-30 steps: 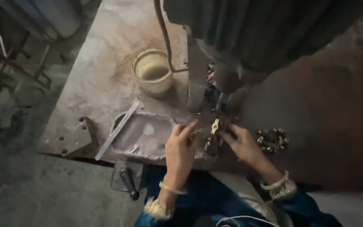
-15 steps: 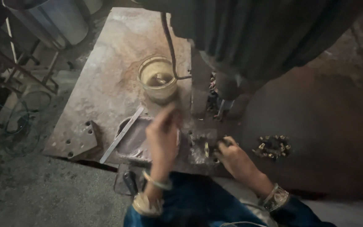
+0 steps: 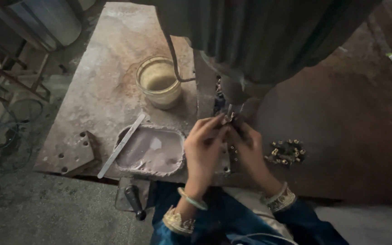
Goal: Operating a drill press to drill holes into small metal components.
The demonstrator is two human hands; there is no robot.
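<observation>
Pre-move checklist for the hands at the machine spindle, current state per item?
1. Both hands at the spindle tip: ok. Left hand and right hand meet just under it.
2. Small part seated at the tip: cannot tell, fingers cover it.
3. Fingers out from under the spindle: not ok, fingertips are right at it.
4. Spare parts in reach: ok, pile of small brass parts lies beside the right hand.
5. Jar of liquid upright and apart from the hands: ok.
6. Shallow tray with flat strip across its rim: ok, untouched.
</observation>
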